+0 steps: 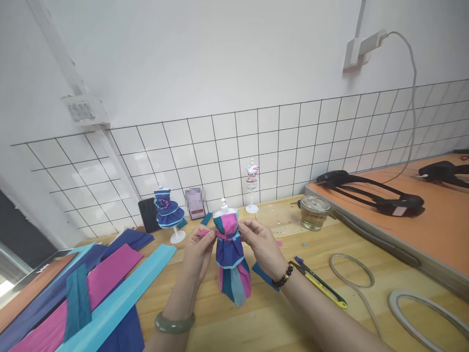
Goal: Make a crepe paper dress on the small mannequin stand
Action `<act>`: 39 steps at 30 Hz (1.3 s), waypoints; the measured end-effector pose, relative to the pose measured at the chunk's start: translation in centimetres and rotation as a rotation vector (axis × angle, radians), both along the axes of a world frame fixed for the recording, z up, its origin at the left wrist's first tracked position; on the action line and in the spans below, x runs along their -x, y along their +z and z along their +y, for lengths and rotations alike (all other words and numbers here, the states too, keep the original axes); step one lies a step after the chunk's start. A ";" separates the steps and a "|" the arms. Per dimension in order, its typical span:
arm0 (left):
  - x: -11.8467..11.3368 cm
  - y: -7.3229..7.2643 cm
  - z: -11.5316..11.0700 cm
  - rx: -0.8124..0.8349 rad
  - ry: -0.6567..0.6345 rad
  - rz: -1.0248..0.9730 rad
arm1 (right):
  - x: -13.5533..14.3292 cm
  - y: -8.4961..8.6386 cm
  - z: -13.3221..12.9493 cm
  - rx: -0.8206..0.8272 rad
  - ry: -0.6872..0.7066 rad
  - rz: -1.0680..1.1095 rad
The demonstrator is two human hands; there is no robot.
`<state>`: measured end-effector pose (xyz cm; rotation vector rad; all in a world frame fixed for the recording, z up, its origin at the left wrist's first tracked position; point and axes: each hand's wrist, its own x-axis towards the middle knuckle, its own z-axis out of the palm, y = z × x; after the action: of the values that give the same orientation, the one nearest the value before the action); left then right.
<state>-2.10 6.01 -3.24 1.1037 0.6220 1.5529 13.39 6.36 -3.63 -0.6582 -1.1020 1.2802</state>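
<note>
A small white mannequin in a pink, teal and blue paper dress (230, 252) stands upright before me. A thin pink strip (223, 236) runs round its waist. My left hand (200, 247) is at the left side of the waist, thumb and fingers pinching the strip's end, which sticks out to the left. At the right side of the waist, my right hand (262, 244) has thumb and forefinger pressed together; what they hold is too small to make out. A teal paper piece (264, 276) lies under my right wrist.
Coloured paper sheets (124, 293) cover the left. Behind stand a blue-dressed mannequin (168, 210), a phone (196, 205) and a smaller mannequin (252, 183). To the right are a glass jar (314, 212), scissors (318, 281), tape rings (351, 270) and a black headset (373, 193).
</note>
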 end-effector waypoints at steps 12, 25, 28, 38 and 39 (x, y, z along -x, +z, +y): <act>-0.3 0.1 0.1 0.081 -0.081 -0.036 | 0.2 0.3 -0.3 0.016 -0.003 -0.047; -0.6 0.4 0.0 0.091 -0.121 -0.094 | 0.3 0.7 -0.7 -0.012 0.003 -0.079; -0.8 0.7 -0.2 0.118 -0.144 -0.110 | 0.3 0.9 -0.8 -0.012 0.024 -0.085; -1.0 0.6 -0.1 0.152 -0.162 -0.076 | 0.5 1.3 -1.2 -0.025 0.077 -0.091; -1.0 0.6 -0.1 0.150 -0.162 -0.074 | 0.6 1.3 -1.2 -0.026 0.069 -0.092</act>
<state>-1.10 5.88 -2.65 0.9550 0.5752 1.3788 12.83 5.11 -2.33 -0.6703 -1.2244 1.3030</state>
